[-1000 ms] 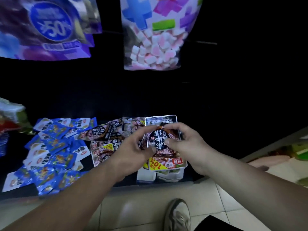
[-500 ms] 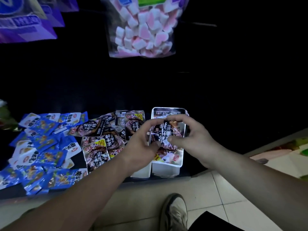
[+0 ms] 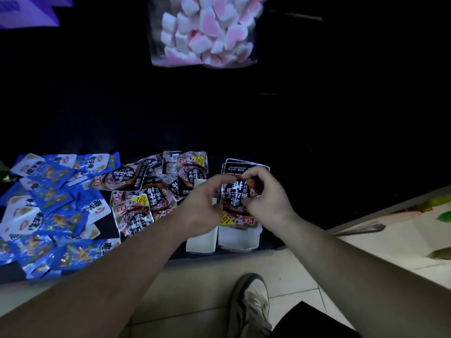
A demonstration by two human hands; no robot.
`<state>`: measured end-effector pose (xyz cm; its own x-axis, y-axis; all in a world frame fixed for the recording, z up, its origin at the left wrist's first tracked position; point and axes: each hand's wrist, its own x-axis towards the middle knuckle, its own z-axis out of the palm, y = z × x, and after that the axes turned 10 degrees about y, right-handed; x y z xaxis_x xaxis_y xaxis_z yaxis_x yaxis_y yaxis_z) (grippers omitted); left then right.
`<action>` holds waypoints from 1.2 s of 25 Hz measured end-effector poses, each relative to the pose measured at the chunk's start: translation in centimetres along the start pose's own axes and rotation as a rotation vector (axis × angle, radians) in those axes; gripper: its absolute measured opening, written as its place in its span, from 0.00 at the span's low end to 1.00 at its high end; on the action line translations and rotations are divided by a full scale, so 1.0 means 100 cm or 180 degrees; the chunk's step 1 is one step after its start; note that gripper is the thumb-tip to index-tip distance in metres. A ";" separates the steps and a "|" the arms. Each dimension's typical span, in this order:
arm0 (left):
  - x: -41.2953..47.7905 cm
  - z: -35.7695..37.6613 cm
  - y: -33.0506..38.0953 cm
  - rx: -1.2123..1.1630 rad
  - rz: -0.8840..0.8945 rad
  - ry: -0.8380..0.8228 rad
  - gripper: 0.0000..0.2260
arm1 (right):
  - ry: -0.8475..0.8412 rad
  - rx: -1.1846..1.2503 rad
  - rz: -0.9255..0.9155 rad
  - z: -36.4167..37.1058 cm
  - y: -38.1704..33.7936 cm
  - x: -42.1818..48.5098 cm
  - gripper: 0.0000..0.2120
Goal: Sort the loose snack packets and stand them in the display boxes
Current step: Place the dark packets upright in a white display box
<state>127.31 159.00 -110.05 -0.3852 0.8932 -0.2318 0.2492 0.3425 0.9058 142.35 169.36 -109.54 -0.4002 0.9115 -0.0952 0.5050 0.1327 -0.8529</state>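
The left hand (image 3: 202, 203) and right hand (image 3: 268, 195) pinch dark packets (image 3: 238, 197) with curled fingers, likely squaring them to stand upright in the white box (image 3: 238, 240).

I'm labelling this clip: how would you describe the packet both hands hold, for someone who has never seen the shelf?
On the dark shelf, right of the blue packets and the loose dark pile, stands the rightmost white box. The packet stands in it, pinched by the left hand and right hand. Unlike the flat loose ones, it stands upright, frontmost in the box.
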 end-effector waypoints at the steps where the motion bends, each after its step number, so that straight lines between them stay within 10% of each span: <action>1: 0.002 0.002 -0.003 -0.0046 -0.0104 -0.0036 0.31 | 0.0041 0.0026 0.0027 0.007 0.011 -0.001 0.27; 18: -0.012 0.035 -0.046 -0.0100 -0.0333 0.0309 0.23 | 0.0509 -0.2902 -0.1562 0.023 0.090 0.017 0.21; 30: -0.010 0.018 -0.068 -0.0184 -0.0656 0.0694 0.21 | 0.0408 -0.3178 -0.1187 0.025 0.074 0.003 0.17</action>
<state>127.61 156.34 -116.63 -0.6056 0.7209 -0.3369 0.0974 0.4874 0.8677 144.07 169.65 -117.15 -0.6044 0.7740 0.1885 0.7874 0.6164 -0.0061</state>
